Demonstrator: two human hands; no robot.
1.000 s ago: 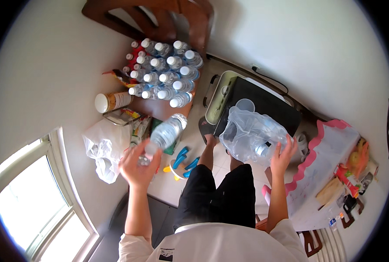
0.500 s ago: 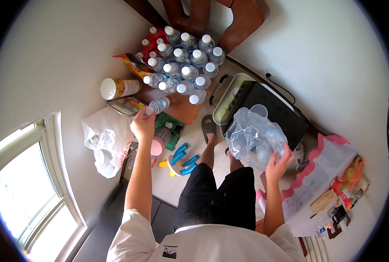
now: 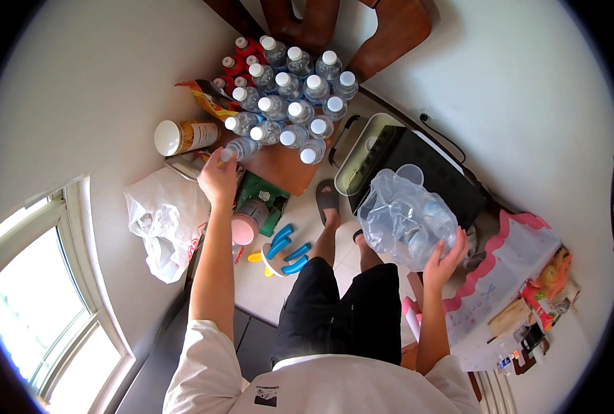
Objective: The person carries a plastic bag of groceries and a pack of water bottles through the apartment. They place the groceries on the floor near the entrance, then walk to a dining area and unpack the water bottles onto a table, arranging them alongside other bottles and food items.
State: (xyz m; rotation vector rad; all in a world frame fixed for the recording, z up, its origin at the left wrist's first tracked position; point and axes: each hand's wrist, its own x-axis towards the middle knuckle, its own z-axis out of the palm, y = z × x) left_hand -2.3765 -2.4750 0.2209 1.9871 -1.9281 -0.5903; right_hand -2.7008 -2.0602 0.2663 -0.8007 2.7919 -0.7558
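Note:
My left hand [image 3: 217, 181] is closed at the cap end of a clear water bottle [image 3: 243, 147], which tilts at the near left corner of a brown wooden surface [image 3: 290, 172]. Beside it stand several clear water bottles [image 3: 272, 107] with white caps, packed in a group. On the right, the fingers of my right hand [image 3: 445, 261] grip the near edge of a clear plastic bag [image 3: 390, 214]. Clear bottles show dimly inside the bag, which lies against a black box-shaped thing [image 3: 428, 162].
Red bottles [image 3: 232, 65] stand behind the group. To the left are a white-lidded jar [image 3: 195, 136] and a white plastic bag [image 3: 159, 228]. A pink-lidded container [image 3: 250, 219] and a stool-like thing with blue parts [image 3: 283, 254] are near my legs. A pink-edged cover [image 3: 497, 276] lies at right.
My left hand has moved away from me and slightly left with the bottle, bringing it closer to the group. My right hand stays at the bag, having shifted only slightly.

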